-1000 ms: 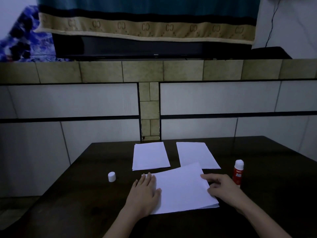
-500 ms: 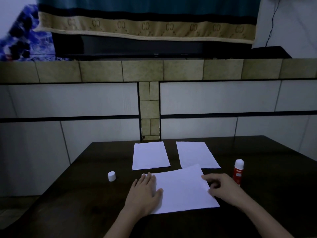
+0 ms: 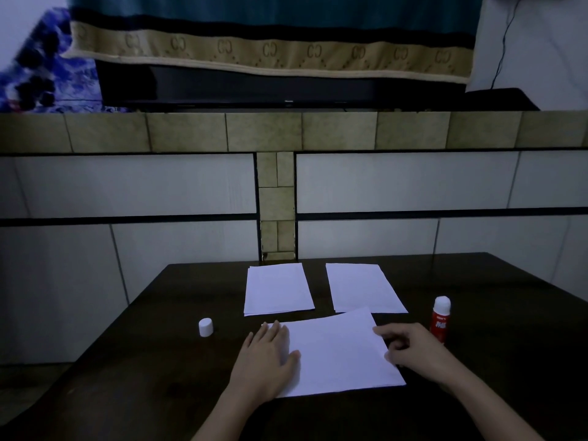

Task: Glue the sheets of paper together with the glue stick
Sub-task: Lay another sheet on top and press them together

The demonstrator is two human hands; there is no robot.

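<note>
A white sheet of paper [image 3: 337,354] lies slightly askew near the front of the dark table [image 3: 152,361]. My left hand [image 3: 267,358] presses flat on its left edge, fingers straight. My right hand [image 3: 410,348] rests at its right edge, index finger stretched onto the paper and the other fingers loosely curled. Two more white stacks lie behind: a left stack [image 3: 276,289] and a right stack [image 3: 362,288]. The red glue stick [image 3: 440,319] stands upright and uncapped just right of my right hand. Its white cap [image 3: 206,327] sits to the left of my left hand.
A tiled wall [image 3: 413,186] rises right behind the table's far edge, with a ledge carrying a dark screen and a draped cloth [image 3: 270,52]. The table's left edge slants away toward the floor at the lower left.
The near sheet has turned slightly under my hands. My right hand has drawn back a little toward the sheet's right edge. My left hand stays in place.
</note>
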